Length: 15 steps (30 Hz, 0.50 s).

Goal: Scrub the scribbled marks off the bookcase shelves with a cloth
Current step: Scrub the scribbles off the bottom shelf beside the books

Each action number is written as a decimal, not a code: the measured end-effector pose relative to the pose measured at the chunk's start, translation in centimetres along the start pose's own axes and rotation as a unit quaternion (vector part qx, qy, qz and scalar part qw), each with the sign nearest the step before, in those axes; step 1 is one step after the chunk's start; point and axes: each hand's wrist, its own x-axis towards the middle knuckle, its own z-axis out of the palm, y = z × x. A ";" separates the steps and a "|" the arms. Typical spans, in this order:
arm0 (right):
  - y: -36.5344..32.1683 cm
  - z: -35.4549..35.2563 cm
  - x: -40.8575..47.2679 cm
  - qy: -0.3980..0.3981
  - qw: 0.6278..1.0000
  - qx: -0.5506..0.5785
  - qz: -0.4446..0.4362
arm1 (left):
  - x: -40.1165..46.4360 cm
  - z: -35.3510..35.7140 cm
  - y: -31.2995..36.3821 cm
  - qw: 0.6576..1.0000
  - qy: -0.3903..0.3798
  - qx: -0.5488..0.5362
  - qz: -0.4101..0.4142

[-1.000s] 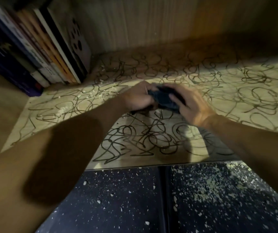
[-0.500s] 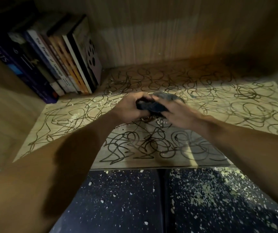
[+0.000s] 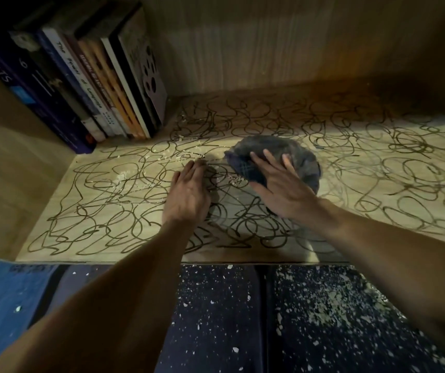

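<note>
Head view: right hand [image 3: 283, 189], fingers straight and spread, presses flat on a dark cloth [image 3: 296, 154] bunched on the shelf [image 3: 377, 168]. Left hand [image 3: 187, 195] rests flat beside it, fingers straight, holding nothing. Scribbled marks [image 3: 102, 200] cover the shelf board; pale crumbs [image 3: 132, 179] lie near the left hand. Books [image 3: 94, 84] lean at back left.
</note>
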 end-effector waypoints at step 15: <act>-1.1 0.9 -4.3 -0.031 0.998 -0.023 -0.055 | -0.1 -0.4 0.0 1.000 0.005 -0.002 0.004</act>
